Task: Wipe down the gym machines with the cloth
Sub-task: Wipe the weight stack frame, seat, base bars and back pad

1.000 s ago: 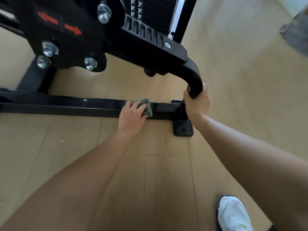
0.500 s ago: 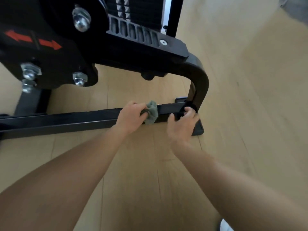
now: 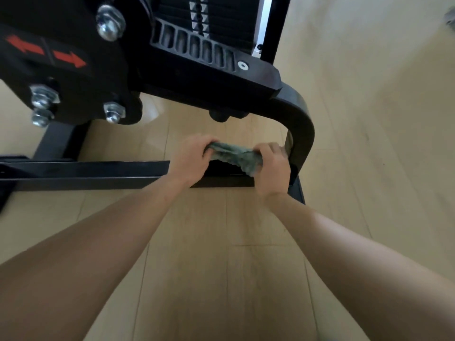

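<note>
A grey-green cloth (image 3: pixel 234 156) is stretched between both hands just above the machine's low black base bar (image 3: pixel 86 172). My left hand (image 3: pixel 192 158) grips its left end and my right hand (image 3: pixel 272 168) grips its right end. The black gym machine (image 3: pixel 172 77) rises behind them, with a curved frame tube (image 3: pixel 301 124) coming down right beside my right hand. The bar's stretch under the cloth and hands is partly hidden.
A black plate (image 3: pixel 61 60) with red arrows and large bolts hangs at upper left. The weight stack (image 3: pixel 209 11) stands at top centre. A black foot plate (image 3: pixel 298 190) sits by my right wrist. Light wood floor (image 3: pixel 369 143) spreads to the right and toward me.
My right hand left the curved frame tube and took hold of the cloth's right end. The cloth has lifted off the bar and been pulled out between both hands.
</note>
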`<state>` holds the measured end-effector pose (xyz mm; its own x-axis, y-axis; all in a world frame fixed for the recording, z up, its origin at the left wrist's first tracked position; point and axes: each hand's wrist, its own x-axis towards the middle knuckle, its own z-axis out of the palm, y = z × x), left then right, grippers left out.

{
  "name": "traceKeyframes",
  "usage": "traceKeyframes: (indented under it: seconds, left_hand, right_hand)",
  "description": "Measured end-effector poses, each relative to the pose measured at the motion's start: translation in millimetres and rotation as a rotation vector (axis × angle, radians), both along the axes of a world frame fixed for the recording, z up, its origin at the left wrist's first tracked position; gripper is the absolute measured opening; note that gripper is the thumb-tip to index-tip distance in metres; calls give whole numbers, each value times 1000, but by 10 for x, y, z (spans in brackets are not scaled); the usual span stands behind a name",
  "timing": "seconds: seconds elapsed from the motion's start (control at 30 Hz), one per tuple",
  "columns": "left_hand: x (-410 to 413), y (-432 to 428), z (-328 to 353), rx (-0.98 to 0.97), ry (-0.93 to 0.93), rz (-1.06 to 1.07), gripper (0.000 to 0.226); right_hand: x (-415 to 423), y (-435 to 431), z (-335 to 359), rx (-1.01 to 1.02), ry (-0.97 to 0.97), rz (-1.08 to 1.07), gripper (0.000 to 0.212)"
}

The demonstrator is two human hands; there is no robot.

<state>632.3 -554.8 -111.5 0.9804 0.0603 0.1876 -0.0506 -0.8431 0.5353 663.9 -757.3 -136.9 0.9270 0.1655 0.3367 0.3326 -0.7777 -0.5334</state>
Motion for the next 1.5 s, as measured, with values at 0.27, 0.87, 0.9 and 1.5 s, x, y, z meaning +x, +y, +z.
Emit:
traceKeyframes:
  seconds: [0.27,0.87,0.9,1.5]
  left_hand:
    - [-273,47,-318,260,165,-142,42]
    - [70,-639,-458,355,28,-363,41]
    - [61,-606,-452,349,32,-347,39]
    - [-1010,1236,-480,404,146,133,39]
  right_hand:
    - [-393,-175,-247,-593,68,133,48]
    - [-426,-351,-395,-389,172,41,62]
    - [-409,-320,-381,-392,170,34,58]
    - [-442,1554,-321,-578,-20,608,52]
